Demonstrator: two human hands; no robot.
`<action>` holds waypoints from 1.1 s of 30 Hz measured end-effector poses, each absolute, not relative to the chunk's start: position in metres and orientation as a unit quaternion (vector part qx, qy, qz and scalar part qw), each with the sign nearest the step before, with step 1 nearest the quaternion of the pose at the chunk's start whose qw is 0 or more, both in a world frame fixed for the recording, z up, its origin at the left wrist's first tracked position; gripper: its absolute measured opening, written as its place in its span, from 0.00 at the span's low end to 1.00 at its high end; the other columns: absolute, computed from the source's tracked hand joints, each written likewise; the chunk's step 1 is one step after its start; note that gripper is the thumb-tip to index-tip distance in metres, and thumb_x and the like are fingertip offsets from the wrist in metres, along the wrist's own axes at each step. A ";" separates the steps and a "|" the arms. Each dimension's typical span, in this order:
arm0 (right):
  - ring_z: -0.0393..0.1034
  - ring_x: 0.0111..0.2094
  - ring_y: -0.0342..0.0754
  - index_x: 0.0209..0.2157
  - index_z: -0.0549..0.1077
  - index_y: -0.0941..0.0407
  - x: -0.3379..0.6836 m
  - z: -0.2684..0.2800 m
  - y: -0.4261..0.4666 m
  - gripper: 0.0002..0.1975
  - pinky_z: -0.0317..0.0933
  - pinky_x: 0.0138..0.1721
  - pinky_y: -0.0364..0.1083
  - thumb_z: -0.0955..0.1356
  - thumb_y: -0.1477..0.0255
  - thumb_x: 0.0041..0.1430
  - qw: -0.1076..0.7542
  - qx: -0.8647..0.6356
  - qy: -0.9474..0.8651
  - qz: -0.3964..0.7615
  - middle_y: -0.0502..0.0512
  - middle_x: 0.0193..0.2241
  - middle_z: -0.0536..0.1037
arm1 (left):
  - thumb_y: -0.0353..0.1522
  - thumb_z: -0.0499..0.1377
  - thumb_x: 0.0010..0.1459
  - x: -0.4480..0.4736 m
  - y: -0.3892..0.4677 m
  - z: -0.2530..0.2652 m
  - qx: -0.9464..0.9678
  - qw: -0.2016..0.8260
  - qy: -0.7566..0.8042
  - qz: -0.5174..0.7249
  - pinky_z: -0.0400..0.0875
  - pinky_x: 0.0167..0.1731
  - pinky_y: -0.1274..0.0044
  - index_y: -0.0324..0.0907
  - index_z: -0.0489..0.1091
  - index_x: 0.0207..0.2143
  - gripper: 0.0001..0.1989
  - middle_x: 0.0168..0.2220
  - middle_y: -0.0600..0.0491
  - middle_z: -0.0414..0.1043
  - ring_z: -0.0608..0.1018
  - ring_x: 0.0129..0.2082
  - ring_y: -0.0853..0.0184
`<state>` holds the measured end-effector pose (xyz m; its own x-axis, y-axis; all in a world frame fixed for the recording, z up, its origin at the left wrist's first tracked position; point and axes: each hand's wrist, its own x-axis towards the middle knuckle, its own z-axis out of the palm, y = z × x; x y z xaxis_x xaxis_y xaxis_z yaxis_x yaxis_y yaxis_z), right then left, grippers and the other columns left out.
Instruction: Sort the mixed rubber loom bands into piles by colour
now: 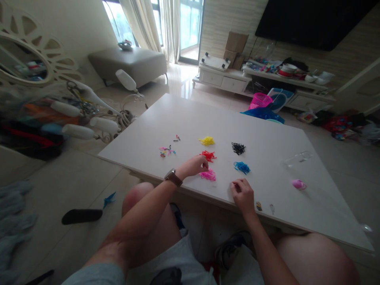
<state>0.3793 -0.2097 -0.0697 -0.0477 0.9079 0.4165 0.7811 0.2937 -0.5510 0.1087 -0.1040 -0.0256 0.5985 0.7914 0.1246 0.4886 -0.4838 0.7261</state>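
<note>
My left hand [196, 165], with a brown-strapped watch [173, 178] on its wrist, hovers between a pile of red rubber bands [209, 156] and a pile of pink rubber bands [208, 175]. Its thumb and fingers are pinched; whatever they hold is too small to make out. Near the table's front edge, my right hand [243, 194] is closed, fingertips together, their contents hidden. Yellow rubber bands [207, 141] lie behind the red ones. Black rubber bands [238, 148] and blue rubber bands [242, 167] form piles on the right.
On the white table [267, 138] are mixed coloured bits [168, 151] at left. A clear container [298, 159], a pink-purple object [298, 184], a small yellow figure charm [259, 206] and a metal clasp [272, 208] lie at right. A lamp with white shades [105, 124] stands left.
</note>
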 end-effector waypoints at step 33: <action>0.68 0.34 0.49 0.32 0.72 0.55 0.380 -0.075 -0.210 0.06 0.64 0.38 0.48 0.66 0.73 0.64 0.358 -0.583 -0.725 0.078 0.53 0.33 0.71 | 0.31 0.56 0.61 0.108 -0.080 -0.011 0.717 0.223 0.609 0.255 0.65 0.39 0.73 0.42 0.79 0.34 0.11 0.37 0.45 0.78 0.76 0.38 0.61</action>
